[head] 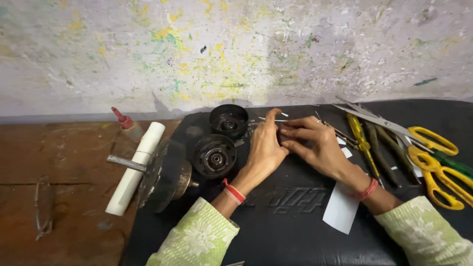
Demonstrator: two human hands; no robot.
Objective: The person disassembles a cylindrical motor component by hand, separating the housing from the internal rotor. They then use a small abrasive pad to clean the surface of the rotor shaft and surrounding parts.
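Currently, your left hand (265, 148) and right hand (315, 143) fingertips pressed together, pinched item hidden, black housing (215, 156) at nine o'clock.

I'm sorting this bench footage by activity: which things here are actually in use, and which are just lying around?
In use:
left hand and right hand, fingertips meeting over a small item hidden between them
black mat beneath them

Lying about:
two black round housings
white tube
yellow-handled scissors
yellow screwdriver
white paper piece
red-capped bottle

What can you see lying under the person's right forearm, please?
A white paper strip lies on the black mat, passing under the right forearm; its upper part is hidden by the wrist.
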